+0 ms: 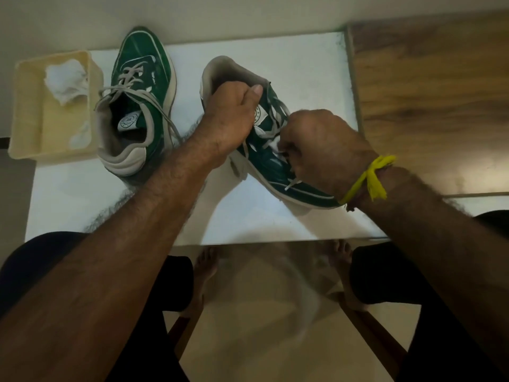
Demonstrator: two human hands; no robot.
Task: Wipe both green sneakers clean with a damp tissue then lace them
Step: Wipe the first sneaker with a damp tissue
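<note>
Lacing right sneaker: long axis diagonal, toe toward right wrist. Left hand grips collar; right hand nearer eyelets, apparently pinching lace.

Dark green sneakers with thin white stripes, grey laces, off-white soles. Pale cream tray holding white tissue. Yellow thread on the right wrist; white table.

Cam: only 1, head-worn, wide-angle.
Facing: looking fwd & steeply down over desk.
Range: sitting close, forearms filling bottom of frame.
Overlap: n/a, single view.
</note>
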